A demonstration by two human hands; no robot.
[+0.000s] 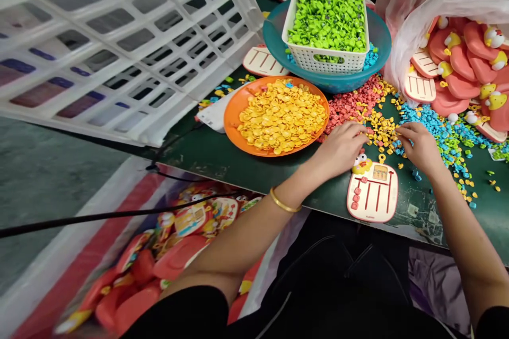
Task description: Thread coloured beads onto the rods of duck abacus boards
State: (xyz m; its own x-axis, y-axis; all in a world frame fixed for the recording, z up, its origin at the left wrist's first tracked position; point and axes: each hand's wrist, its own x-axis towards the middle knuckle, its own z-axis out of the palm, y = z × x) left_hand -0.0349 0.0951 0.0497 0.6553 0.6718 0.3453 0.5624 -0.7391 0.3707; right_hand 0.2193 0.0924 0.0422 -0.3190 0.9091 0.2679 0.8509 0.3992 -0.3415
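The left forearm (256, 226) angles up from the lower left, the right forearm (466, 225) from the lower right. The left hand (342, 147) and right hand (421, 148) nearly meet, apart, fingers (355, 131) bent.

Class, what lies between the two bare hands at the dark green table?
The head view shows mostly small yellow plastic pieces, with a few red ones.

Free table (417, 202) between board (373, 206) and right forearm (459, 217)
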